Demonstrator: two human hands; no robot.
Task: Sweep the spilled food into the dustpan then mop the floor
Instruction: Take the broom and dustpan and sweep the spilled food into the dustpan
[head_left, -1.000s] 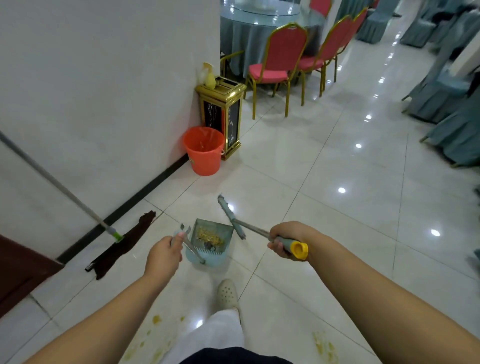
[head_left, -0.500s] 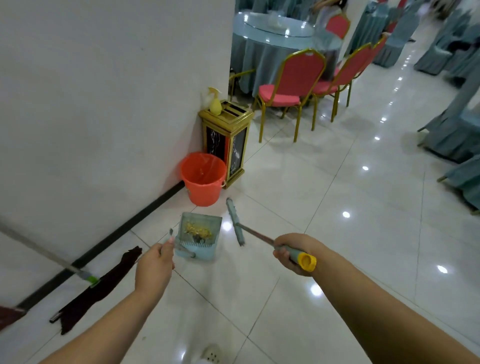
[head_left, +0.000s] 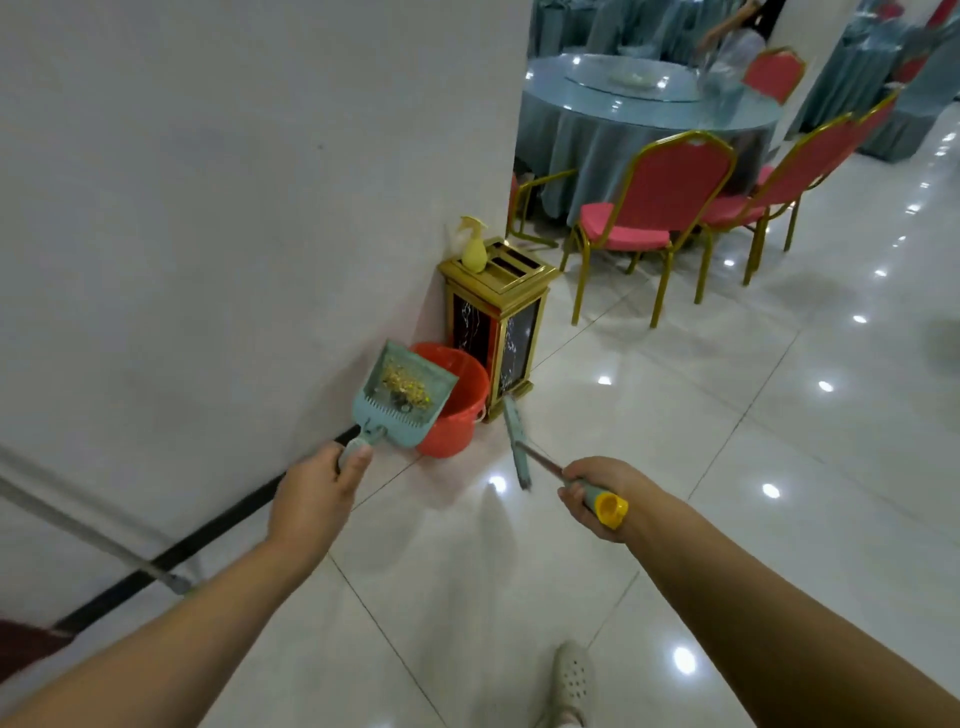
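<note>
While raised, teal dustpan holds yellow food scraps.

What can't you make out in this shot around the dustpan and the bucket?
Head view:
- Orange bucket: contents hidden; the dustpan covers part of its mouth.
- Mop handle: head not visible, upper end cut off by the left edge.
- Broom: bristles blurred.
- Left hand: fingers on the dustpan handle hidden by the hand itself.

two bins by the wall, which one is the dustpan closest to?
The orange bucket: the dustpan in the left hand overlaps its rim. The gold-framed bin stands behind it, farther along the wall.
</note>
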